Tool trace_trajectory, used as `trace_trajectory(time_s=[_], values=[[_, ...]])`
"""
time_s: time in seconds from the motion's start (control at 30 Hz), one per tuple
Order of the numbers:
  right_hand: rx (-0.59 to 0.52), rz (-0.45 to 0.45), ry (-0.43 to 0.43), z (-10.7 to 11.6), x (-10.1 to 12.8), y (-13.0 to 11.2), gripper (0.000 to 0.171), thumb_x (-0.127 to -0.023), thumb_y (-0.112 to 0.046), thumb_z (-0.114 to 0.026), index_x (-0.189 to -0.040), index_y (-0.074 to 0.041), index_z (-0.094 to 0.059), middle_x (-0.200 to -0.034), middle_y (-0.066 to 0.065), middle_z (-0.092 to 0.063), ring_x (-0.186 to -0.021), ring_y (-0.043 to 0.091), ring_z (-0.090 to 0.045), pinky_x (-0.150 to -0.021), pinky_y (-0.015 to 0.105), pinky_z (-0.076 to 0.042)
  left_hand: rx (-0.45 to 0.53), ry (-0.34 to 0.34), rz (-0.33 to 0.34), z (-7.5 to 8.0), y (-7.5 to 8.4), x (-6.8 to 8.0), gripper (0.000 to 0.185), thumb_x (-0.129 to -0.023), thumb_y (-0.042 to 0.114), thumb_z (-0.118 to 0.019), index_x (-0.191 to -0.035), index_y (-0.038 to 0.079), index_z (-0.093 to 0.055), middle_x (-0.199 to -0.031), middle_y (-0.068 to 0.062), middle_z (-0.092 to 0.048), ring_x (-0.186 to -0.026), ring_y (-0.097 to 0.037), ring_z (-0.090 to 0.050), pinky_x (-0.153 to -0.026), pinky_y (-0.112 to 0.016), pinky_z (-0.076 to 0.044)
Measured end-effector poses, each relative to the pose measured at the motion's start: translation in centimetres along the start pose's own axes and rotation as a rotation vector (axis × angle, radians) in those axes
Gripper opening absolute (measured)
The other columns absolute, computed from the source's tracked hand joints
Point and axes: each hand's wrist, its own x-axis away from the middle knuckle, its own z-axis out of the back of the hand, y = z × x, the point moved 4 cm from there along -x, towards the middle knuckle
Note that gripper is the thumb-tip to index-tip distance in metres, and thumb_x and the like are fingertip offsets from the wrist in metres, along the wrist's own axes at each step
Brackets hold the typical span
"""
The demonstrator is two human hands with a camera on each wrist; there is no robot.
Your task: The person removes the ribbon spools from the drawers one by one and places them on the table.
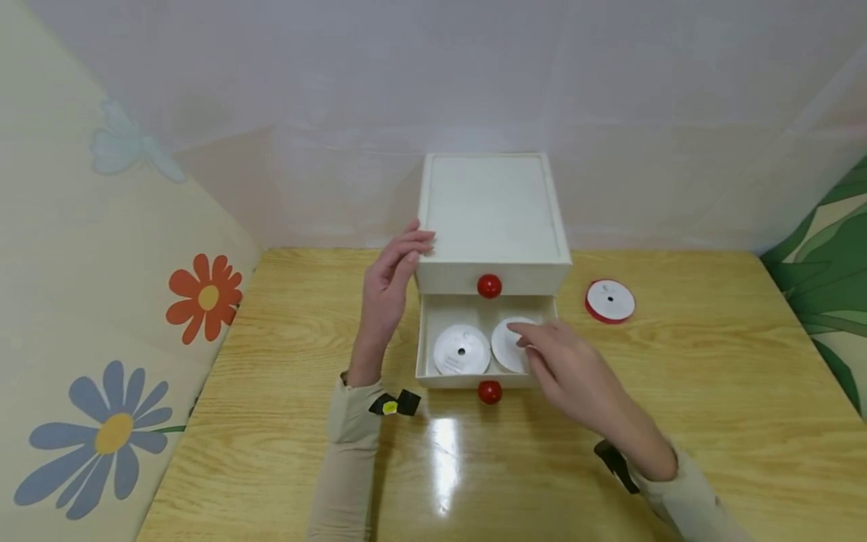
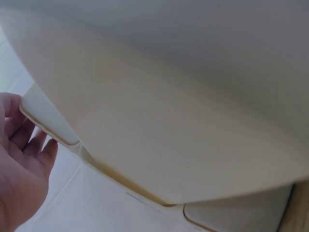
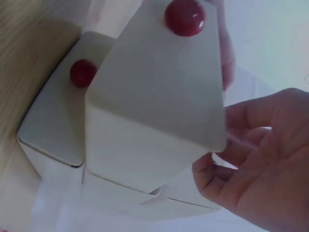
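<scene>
Left hand (image 1: 389, 290) rests flat-fingered at the drawer box's (image 1: 493, 218) nine o'clock side; right hand (image 1: 565, 369) pinches a white spool (image 1: 509, 345) in the open drawer (image 1: 428, 354). Best to brace the box and keep the spool level.

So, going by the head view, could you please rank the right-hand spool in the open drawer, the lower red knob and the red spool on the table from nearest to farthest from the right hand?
1. Right-hand spool in the drawer: under the right hand's fingers.
2. Lower red knob: on the drawer front, just left of the hand.
3. Red spool: out on the table, right of the box.
</scene>
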Motion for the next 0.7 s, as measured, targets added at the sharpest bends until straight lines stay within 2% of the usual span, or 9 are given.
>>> trace_trajectory(time_s=[0.17,0.37,0.5,0.63,0.7], values=[[0.058,-0.062,-0.112,-1.1,-0.9,1.1,0.034,-0.095,0.002,-0.064,-0.128,-0.001,-0.067,-0.104,0.016,-0.07,-0.093,0.029,-0.065,-0.071,0.038,-0.061,0.0,-0.001,0.006,0.0,0.1,0.0,0.022,-0.105,-0.005,-0.047,-0.111,-0.018,-0.064,-0.128,-0.032,-0.063,-0.147,-0.028,-0.043,-0.126,-0.042,-0.029],[0.04,-0.073,-0.147,-1.8,-1.5,1.8,0.041,-0.096,0.0,-0.062,-0.137,0.002,-0.06,-0.12,0.022,-0.069,-0.108,0.036,-0.065,-0.079,0.045,-0.064,-0.004,-0.002,0.012,-0.1,0.1,0.0,0.022,-0.105,-0.004,-0.047,-0.111,-0.017,-0.064,-0.128,-0.032,-0.063,-0.147,-0.028,-0.042,-0.126,-0.042,-0.029],[0.017,-0.079,-0.18,-1.9,-1.7,2.0,0.051,-0.095,-0.003,-0.066,-0.144,0.001,-0.054,-0.12,0.022,-0.069,-0.113,0.038,-0.063,-0.081,0.047,-0.064,0.0,-0.001,0.013,-0.1,0.1,0.1,0.022,-0.105,-0.004,-0.047,-0.111,-0.017,-0.064,-0.129,-0.032,-0.063,-0.147,-0.028,-0.042,-0.126,-0.042,-0.029],[-0.021,-0.057,-0.221,-1.8,-1.7,2.3,0.065,-0.094,-0.008,-0.074,-0.152,-0.002,-0.046,-0.139,0.023,-0.06,-0.132,0.043,-0.053,-0.099,0.057,-0.057,0.003,0.001,0.012,-0.1,0.1,0.1,0.022,-0.105,-0.005,-0.047,-0.111,-0.018,-0.064,-0.128,-0.032,-0.062,-0.147,-0.027,-0.042,-0.126,-0.042,-0.029],[-0.022,-0.033,-0.232,-1.9,-1.9,2.3,0.064,-0.094,-0.011,-0.076,-0.151,-0.001,-0.048,-0.149,0.025,-0.051,-0.137,0.045,-0.048,-0.105,0.059,-0.051,0.004,0.001,0.011,0.0,0.2,0.0,0.022,-0.105,-0.005,-0.047,-0.111,-0.018,-0.064,-0.128,-0.032,-0.063,-0.147,-0.028,-0.043,-0.126,-0.042,-0.029]])
